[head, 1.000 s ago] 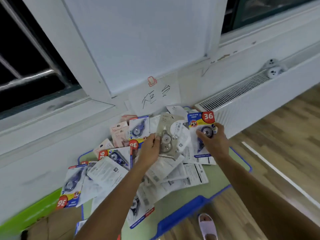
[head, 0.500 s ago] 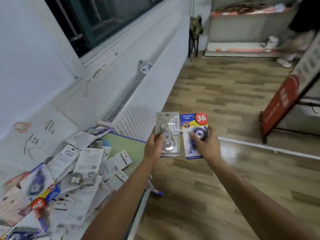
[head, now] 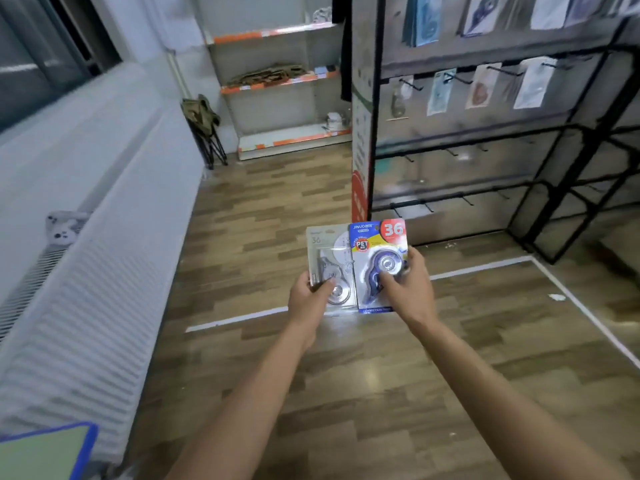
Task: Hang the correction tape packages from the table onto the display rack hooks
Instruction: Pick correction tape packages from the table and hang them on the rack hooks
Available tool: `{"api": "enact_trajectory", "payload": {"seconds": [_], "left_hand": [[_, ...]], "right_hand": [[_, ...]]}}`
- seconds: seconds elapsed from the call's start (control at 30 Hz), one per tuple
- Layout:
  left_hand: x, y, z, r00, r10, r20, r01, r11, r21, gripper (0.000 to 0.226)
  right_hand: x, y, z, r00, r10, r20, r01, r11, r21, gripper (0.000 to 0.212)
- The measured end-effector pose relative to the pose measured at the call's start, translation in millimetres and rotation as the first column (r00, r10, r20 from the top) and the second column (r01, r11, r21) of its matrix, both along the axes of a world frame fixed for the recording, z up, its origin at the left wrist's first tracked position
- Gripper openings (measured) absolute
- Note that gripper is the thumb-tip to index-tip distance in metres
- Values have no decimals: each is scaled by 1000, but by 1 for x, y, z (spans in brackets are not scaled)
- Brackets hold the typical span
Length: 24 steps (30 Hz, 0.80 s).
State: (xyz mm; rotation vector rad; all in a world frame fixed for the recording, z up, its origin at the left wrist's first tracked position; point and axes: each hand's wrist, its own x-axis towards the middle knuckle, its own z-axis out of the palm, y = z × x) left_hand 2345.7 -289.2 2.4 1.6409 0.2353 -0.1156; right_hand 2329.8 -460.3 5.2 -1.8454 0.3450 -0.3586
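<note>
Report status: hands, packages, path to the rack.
Left hand grips grey package; right hand grips blue package. Neither hung yet. Display rack ahead, bare hooks showing; open floor between.

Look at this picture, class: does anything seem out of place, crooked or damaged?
Nothing stands out. The left hand holds a grey package and the right hand a blue package, both upright and intact. Packages on the rack hang straight, though blurred.
</note>
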Motion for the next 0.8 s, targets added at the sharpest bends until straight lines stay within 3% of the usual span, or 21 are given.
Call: {"api": "enact_trajectory", "payload": {"seconds": [0.3,0.67,0.8], "left_hand": [[89,-154,24,981,-181,73,183,983,-29,19],[249,-328,40,957,-246,153,259,963,-72,17],[288,-380,40,954,-249,166,261,964,-52,6]], "right_hand": [[52,-144,21,976,-193,102,193,981,10,59],[181,-305,44,933,-324,160,333,942,-34,66],[216,-355,43,925,-353,140,356,934,4,69]]}}
